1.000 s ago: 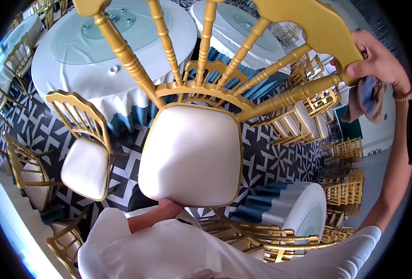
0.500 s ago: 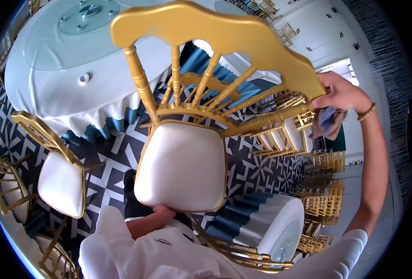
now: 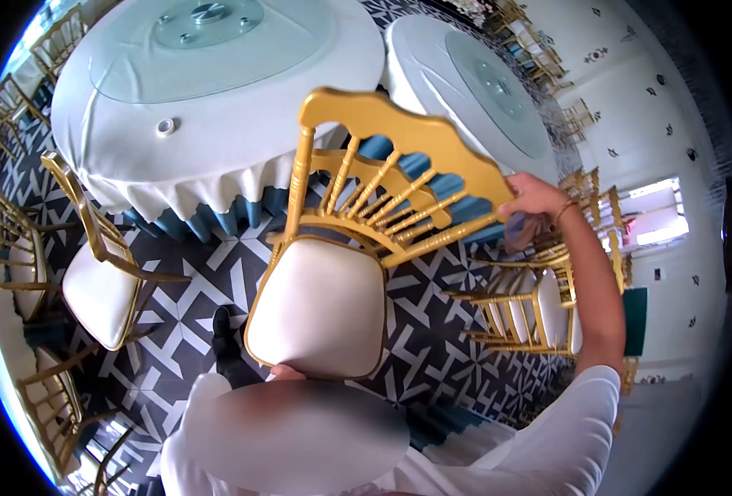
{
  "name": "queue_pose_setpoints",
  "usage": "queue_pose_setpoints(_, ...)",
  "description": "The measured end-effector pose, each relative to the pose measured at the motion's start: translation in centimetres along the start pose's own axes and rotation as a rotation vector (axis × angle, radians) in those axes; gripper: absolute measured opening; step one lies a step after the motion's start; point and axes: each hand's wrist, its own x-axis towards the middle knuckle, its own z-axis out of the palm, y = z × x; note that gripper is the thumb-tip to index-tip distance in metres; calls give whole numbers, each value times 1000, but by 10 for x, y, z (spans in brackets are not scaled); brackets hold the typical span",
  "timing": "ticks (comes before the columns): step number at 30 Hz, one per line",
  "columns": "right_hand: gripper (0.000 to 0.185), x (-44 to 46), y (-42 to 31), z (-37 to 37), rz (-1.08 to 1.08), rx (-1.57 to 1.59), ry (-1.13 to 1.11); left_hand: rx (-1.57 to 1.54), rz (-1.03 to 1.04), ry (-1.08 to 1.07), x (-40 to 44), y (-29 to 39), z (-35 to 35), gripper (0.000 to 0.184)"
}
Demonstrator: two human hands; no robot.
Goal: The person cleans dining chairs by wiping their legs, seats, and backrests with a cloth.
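Observation:
A gold chair point(image 3: 320, 306) with a white padded seat stands in front of me, its spindled back away from my body. My right hand point(image 3: 531, 198) is closed on the upper right corner of the backrest, and a crumpled greyish cloth point(image 3: 524, 231) hangs beneath its fingers. At the near edge of the seat is my left hand point(image 3: 286, 373), closed against the front rim; its wrist is hidden by a blurred patch. Just behind this backrest shows another gold chair back point(image 3: 419, 197).
A round table point(image 3: 134, 157) with white cloth, glass turntable and a small white ring stands ahead left, a second round table point(image 3: 432, 70) beyond. One gold chair point(image 3: 101, 289) is at left. Gold chairs point(image 3: 539, 306) cluster at right. Patterned floor point(image 3: 184, 306) lies between.
The chair's backrest has dropped lower and farther from the camera, with my right hand still on its corner. My left hand stays at the seat's near edge. The view has shifted.

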Motion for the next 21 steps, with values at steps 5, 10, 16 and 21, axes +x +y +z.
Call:
queue_pose_setpoints(5, 32, 74, 67, 40, 84, 39, 50, 17, 112, 21, 37, -10, 31, 48)
queue_pose_setpoints(10, 34, 79, 90, 47, -13, -38, 237, 180, 208, 101, 69, -8, 17, 48)
queue_pose_setpoints(16, 45, 56, 82, 97, -56, -86, 673, 1069, 286, 74, 52, 32, -23, 53)
queue_pose_setpoints(21, 53, 60, 147, 197, 19, 380, 1299, 1642, 940, 70, -57, 131, -58, 38)
